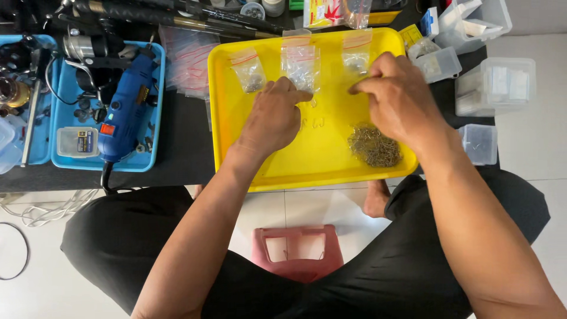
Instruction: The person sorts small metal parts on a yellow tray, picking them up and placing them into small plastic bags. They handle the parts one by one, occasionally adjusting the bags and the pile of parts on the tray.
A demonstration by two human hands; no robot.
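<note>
Fingers of left hand (pixel 273 121) curled, tips pressed to yellow tray (pixel 319 162) beside middle clear bag (pixel 300 64); grip contents not discernible. Fingers of right hand (pixel 397 97) pinched at right bag (pixel 357 53). Hook pile (pixel 374 145) near right on tray. Black worktop (pixel 186 150); blue tray (pixel 106 106) with blue rotary tool (pixel 125 112) left. Pale tiled floor (pixel 525 153), pink stool (pixel 298 251) near.

Head camera looks steeply down — close, probably seated — over yellow tray (pixel 227 118).
</note>
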